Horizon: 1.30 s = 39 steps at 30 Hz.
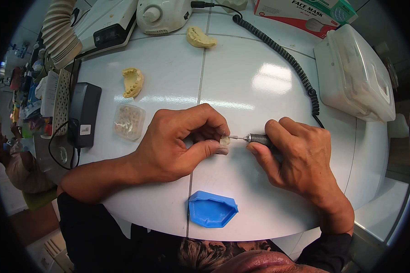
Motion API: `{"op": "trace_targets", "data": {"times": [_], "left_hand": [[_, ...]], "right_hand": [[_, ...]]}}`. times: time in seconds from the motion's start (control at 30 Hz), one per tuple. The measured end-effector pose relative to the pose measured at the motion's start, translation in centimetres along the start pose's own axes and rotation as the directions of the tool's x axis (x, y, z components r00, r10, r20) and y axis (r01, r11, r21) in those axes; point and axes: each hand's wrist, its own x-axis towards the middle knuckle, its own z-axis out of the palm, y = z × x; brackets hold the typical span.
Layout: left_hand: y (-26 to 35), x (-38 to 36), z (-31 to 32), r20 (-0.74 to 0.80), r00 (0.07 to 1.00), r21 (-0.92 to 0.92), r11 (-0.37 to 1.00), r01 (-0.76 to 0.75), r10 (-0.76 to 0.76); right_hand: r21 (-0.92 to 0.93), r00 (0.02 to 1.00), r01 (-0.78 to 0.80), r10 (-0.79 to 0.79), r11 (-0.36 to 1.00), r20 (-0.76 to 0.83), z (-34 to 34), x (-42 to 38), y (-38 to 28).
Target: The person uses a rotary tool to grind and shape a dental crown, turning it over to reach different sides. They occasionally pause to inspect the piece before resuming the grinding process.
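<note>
Over the middle of the white table, my left hand pinches a small pale piece between thumb and fingers; its exact kind is too small to make out. My right hand is wrapped around a dental handpiece with a dark ribbed grip. The handpiece points left, and its thin metal bur reaches the pale piece, at or very near its surface. Nearer to me lies a blue angular tray. Left of my left hand sits a clear plastic box with small pale pieces inside.
Two yellowish dental casts lie farther back. A control unit and coiled black cord stand behind them. At right is a lidded plastic container, at back a face mask box. A hose hangs left; a person sits beyond.
</note>
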Motion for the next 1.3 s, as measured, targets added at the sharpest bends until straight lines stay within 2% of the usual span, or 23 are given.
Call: {"op": "trace_targets", "data": {"times": [0.43,0.53,1.03,1.3], "left_hand": [[0.08,-0.02,-0.01,-0.008,1.000,-0.001,1.000,0.016,-0.016],[0.02,0.01,-0.01,-0.009,1.000,0.004,1.000,-0.001,0.001],[0.07,0.05,-0.02,-0.005,1.000,-0.001,1.000,-0.004,0.004],[0.07,0.09,-0.04,-0.013,1.000,0.031,0.999,-0.015,0.015]], "right_hand": [[0.001,1.000,0.017,-0.017,1.000,-0.021,0.06,0.01,-0.07],[0.005,1.000,0.007,-0.007,1.000,0.023,-0.30,0.11,-0.05],[-0.007,1.000,0.012,-0.012,1.000,-0.026,0.12,0.06,-0.10],[0.015,1.000,0.011,-0.012,1.000,0.013,-0.31,0.19,-0.03]]}}
